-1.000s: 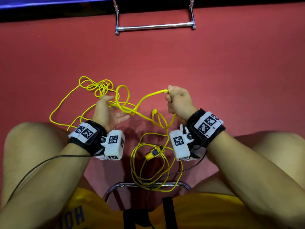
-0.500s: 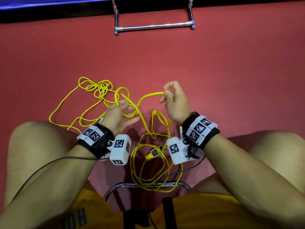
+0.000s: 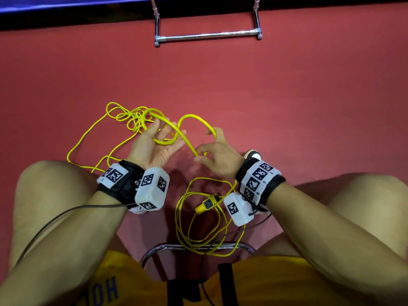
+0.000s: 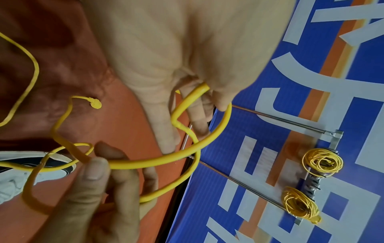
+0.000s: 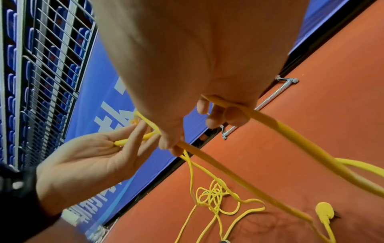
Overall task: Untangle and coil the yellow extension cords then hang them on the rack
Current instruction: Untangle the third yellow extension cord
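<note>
A yellow extension cord (image 3: 194,120) arcs between my two hands above the red floor. My left hand (image 3: 159,142) is palm up with its fingers spread. A loop of the cord (image 4: 209,138) threads between those fingers and passes under the thumb. My right hand (image 3: 215,154) pinches the cord (image 4: 124,164) between thumb and forefinger close to the left hand, and a second strand (image 5: 270,125) runs under its other fingers. The rest lies tangled (image 3: 130,118) on the floor beyond the left hand. Its yellow socket end (image 3: 204,206) hangs between my knees. The rack's base bar (image 3: 207,36) is far ahead.
Two coiled yellow cords (image 4: 322,162) (image 4: 299,205) hang on the rack against the blue banner wall (image 4: 270,189). Slack loops drape over a chrome chair frame (image 3: 194,248) between my thighs. A shoe (image 3: 251,155) sits by the right wrist. Red floor (image 3: 287,96) stretches ahead.
My right hand dropped down and left toward the left hand and re-pinched the cord lower. My left hand rose and turned palm up, and the loop now sits around its fingers.
</note>
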{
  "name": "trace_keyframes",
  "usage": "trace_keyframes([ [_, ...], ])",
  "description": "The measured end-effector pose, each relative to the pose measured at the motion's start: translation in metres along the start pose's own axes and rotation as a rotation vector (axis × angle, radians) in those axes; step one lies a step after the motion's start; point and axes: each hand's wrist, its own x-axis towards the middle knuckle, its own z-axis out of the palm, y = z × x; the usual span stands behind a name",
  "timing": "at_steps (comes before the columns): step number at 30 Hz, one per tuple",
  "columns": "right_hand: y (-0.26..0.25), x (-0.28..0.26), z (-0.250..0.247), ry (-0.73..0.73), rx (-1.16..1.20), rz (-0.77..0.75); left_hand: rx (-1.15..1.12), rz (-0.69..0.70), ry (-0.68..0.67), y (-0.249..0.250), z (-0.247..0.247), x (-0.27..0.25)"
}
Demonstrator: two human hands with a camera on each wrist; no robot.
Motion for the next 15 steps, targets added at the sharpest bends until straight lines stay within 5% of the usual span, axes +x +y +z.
trace_keyframes([
  [5, -0.013, 0.001, -0.012, 0.2, 0.355, -0.068, 0.099, -0.06, -0.025, -0.013, 0.0, -0.004],
  [11, -0.011, 0.008, -0.019, 0.271, 0.55, 0.021, 0.776, -0.359, -0.31, -0.059, -0.003, -0.028],
  [15, -0.014, 0.004, -0.022, 0.3, 0.518, 0.003, 0.907, -0.206, -0.314, -0.056, 0.002, -0.026],
])
